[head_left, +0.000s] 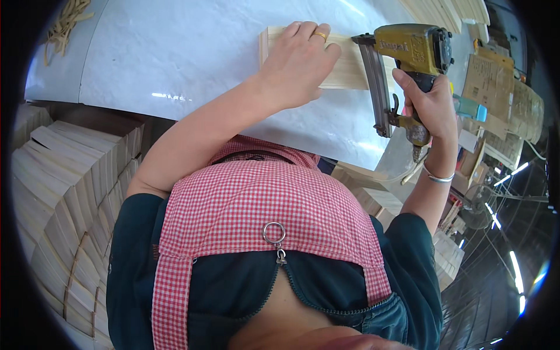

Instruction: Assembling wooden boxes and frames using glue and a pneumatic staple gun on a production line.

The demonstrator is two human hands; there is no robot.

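Note:
A pale wooden piece [347, 67], which looks like a shallow box or joined boards, lies on the light, shiny tabletop [192, 52]. My left hand [298, 63] grips it from above, fingers bent over its far part and a gold ring on one finger. In my right hand [430, 104] is a yellow and black staple gun [408, 49], held by its grip. The gun's nose touches or sits just above the right part of the wood. Its long magazine slants toward me. Part of the wood is hidden under my left hand.
Thin wood strips [64, 26] are heaped at the far left. Stacked boards [70, 169] stand below the table's left side. More long boards [446, 13] lie at the far right. Cardboard boxes [490, 81] and a thin hose [402, 177] are on the right.

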